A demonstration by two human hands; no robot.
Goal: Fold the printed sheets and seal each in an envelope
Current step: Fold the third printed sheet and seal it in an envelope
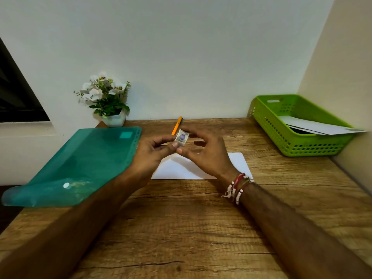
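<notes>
**Wooden worktop: both hands pinching a label above the envelope**

Lying flat near the middle of the worktop, the white envelope is running its long axis left to right, parallel to the near edge; no writing is showing on it. Above it, the left hand is pinching a small white label in a narrow grip of thumb and forefinger. The right hand is closing its grip on the same label, thumb below and fingers curled over the top. The label is bearing a round purple mark; its print is too small to read. An orange pen is lying aslant by the far edge. A teal folder is overhanging the left edge. White sheets are resting in a green basket at the far right corner.
</notes>
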